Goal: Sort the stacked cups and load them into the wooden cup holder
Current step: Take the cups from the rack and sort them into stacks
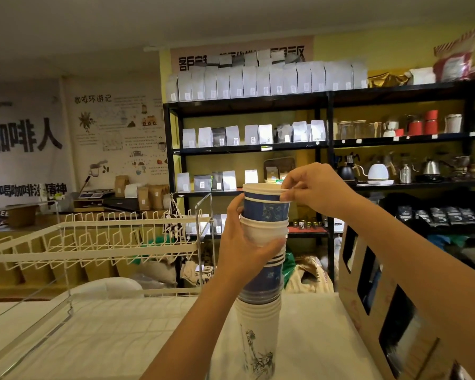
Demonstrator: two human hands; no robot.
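A tall stack of nested paper cups (261, 286), blue ones and white ones mixed, stands upright in the middle of the head view. My left hand (242, 248) is wrapped around the stack's upper half. The fingertips of my right hand (310, 187) pinch the rim of the top blue cup (265, 208), which sits in the stack. The wooden cup holder (368, 319), a tilted panel with dark rectangular slots, stands to the right of the stack, partly behind my right forearm. Dark cups show through its slots.
A cream wire dish rack (93, 242) stands on the white counter (107, 338) to the left of the stack. Behind are black shelves (324, 144) with coffee bags, kettles and jars. Posters cover the left wall.
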